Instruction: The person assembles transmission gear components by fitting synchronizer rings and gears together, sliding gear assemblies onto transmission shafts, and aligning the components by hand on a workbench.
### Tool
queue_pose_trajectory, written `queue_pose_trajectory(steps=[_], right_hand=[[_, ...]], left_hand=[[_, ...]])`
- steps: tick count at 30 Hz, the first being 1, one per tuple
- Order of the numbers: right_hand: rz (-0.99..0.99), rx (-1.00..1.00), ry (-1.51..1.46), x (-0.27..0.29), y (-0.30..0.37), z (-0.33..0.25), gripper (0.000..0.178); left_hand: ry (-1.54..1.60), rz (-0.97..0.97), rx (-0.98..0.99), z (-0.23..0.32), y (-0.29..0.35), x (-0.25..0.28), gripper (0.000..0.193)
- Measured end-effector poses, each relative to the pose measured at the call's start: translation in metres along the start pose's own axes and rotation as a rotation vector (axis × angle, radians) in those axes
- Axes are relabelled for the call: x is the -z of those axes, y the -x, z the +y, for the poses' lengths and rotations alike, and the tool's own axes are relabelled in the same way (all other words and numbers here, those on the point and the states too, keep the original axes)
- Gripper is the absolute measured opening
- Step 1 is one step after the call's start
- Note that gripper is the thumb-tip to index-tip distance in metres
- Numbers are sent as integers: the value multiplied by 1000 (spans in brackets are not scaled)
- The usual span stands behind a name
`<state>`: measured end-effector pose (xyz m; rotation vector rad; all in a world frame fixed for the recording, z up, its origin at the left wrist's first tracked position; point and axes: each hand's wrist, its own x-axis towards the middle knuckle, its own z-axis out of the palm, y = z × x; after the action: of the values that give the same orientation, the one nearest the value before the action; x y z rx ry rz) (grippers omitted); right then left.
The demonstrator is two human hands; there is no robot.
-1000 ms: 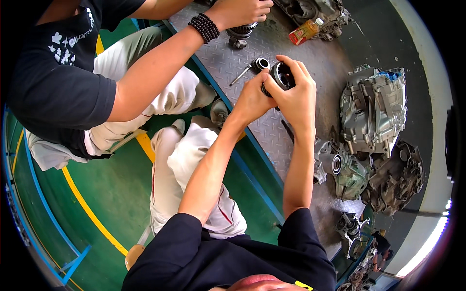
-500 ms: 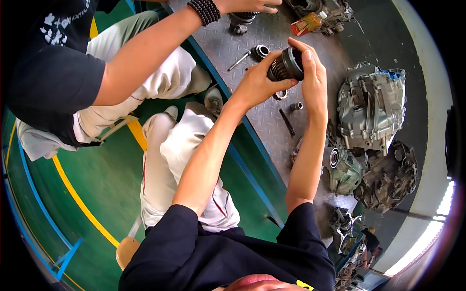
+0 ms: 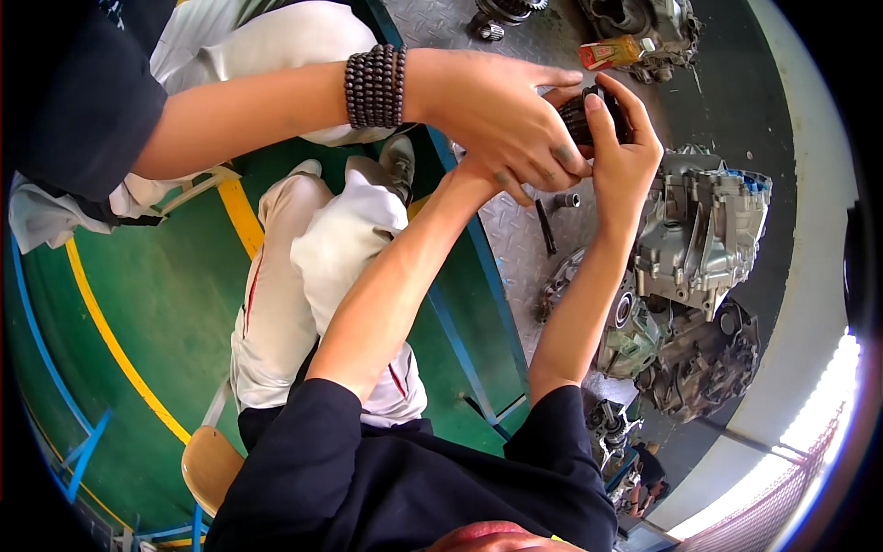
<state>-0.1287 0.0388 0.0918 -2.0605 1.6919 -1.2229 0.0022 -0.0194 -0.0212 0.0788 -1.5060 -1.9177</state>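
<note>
A dark ribbed gear (image 3: 581, 120) is held up over the metal bench. My right hand (image 3: 624, 152) is closed around its right side, thumb in front and fingers curled over the far rim. My left hand (image 3: 480, 173) is mostly covered by a co-worker's hand (image 3: 501, 110) reaching in from the left; one finger shows against the gear's left edge. The co-worker wears a dark beaded bracelet (image 3: 375, 87), and their fingers lie over my left hand and reach close to the gear. Whether they touch the gear is hard to tell.
On the tread-plate bench (image 3: 510, 244) lie a dark rod (image 3: 545, 226) and a small metal sleeve (image 3: 568, 200). A bigger gear (image 3: 510, 9) and a small gear (image 3: 491, 32) sit farther off, near a drink bottle (image 3: 612, 52). Gearbox housings (image 3: 704, 230) line the right side.
The co-worker's hand has come down from the far side across my left hand. My hands and the gear have shifted slightly right in the view.
</note>
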Motion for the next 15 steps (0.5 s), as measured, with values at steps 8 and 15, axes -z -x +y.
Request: queue_pose_trajectory(steps=[8, 15], right_hand=[[260, -173, -778, 42, -26, -25, 44], [174, -378, -1579, 43, 3, 11, 53]], left_hand=[[-66, -5, 15, 9, -6, 5, 36], [-215, 361, -228, -15, 3, -30, 37]])
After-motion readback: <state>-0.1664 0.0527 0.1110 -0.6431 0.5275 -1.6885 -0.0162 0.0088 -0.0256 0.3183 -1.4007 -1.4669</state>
